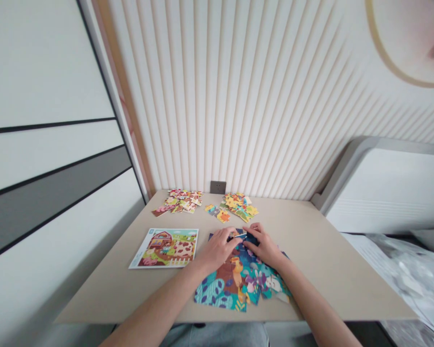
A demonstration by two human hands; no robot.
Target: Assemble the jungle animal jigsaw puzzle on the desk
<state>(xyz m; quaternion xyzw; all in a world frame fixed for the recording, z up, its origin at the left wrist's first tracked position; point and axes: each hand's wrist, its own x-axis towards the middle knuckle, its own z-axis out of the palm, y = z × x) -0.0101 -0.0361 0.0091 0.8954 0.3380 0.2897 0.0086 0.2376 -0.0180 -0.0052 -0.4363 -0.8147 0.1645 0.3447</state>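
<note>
A partly joined jigsaw puzzle [217,291] in dark blue, teal and brown lies on the table in front of me. Both hands are at its far edge, fingers bent toward each other. Between their fingertips is a dark blue puzzle piece [241,236], its pale edge tilted up. My left hand [219,248] is closed at the piece's left side, and my right hand [263,246] is closed at its right. Fingers partly cover the piece. Loose and overlapping puzzle pieces [262,282] with purple and white shapes lie at the puzzle's right, near my right wrist.
A farm picture card [171,248] lies left of the puzzle. Two heaps of loose pieces, a red-and-green pile [184,200] and a yellow pile [237,203], are at the back of the beige table [321,284]. A socket [218,187] is on the ribbed wall behind.
</note>
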